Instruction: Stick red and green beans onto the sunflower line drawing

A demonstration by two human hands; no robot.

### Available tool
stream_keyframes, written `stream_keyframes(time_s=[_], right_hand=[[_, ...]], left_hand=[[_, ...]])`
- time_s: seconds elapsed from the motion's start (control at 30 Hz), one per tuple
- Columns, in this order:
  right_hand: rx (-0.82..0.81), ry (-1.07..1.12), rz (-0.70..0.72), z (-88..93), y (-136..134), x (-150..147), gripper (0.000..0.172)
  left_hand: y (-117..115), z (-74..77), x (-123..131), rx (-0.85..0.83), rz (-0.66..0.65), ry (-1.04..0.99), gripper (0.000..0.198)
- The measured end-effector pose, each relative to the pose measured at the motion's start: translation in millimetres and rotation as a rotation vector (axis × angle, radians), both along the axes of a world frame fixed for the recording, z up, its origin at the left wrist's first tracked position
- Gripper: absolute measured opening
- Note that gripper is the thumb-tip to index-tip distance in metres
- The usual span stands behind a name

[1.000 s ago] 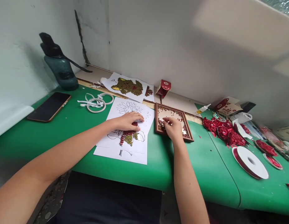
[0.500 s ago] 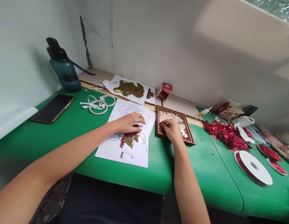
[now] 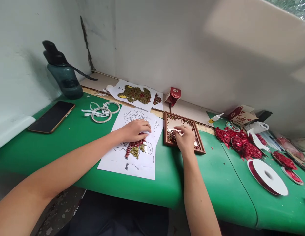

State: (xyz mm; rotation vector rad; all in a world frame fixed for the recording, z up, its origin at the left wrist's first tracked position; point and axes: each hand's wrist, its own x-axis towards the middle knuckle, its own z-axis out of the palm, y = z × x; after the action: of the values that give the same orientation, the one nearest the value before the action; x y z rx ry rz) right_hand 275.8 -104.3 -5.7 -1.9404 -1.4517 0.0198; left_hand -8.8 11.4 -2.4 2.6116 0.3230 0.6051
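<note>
My left hand [image 3: 137,129] lies over the sunflower drawing on a white sheet [image 3: 145,168], fingers loosely bent and apart. Beneath and beside it, red beans [image 3: 137,143] and green beans [image 3: 135,152] fill part of the drawing; the hand hides some of them. To the right, my right hand [image 3: 184,137] is over a brown wooden-framed tray [image 3: 200,136] holding loose red and green beans. Its thumb and forefinger are slightly apart above the beans, and I make out nothing held between them.
A phone [image 3: 52,117], a dark bottle [image 3: 65,80] and white rings of tape [image 3: 101,114] are on the left. Behind lies a finished-looking bean picture [image 3: 135,94]. Rightward are a glue bottle [image 3: 215,118], red ribbon flowers [image 3: 251,149] and a ribbon spool [image 3: 270,177].
My right hand's fingers have loosened from a pinch at the tray's left side and shifted slightly right. My left hand stays on the sheet. The view has turned slightly.
</note>
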Motion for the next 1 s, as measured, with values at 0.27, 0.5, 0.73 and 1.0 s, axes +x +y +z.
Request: stream_keyframes(time_s=[0.27,0.5,0.73,1.0], right_hand=[[-0.145,-0.113,0.09,-1.1,8.5,-9.6,0.016],[0.112,0.027,-0.021,4.7,6.0,-25.6,0.019],[0.383,0.696,0.141,13.6,8.3,-29.1,0.029],[0.242,1.391,0.482,23.9,3.8,-60.3,0.035]], left_hand=[[3.4,0.8,-3.0,0.016,0.028,-0.003,0.016],[5.9,-0.9,-2.4,0.018,0.042,-0.009,0.016],[-0.8,-3.2,2.0,0.105,0.0,-0.096,0.017],[-7.3,11.3,2.0,0.315,0.109,-0.304,0.022]])
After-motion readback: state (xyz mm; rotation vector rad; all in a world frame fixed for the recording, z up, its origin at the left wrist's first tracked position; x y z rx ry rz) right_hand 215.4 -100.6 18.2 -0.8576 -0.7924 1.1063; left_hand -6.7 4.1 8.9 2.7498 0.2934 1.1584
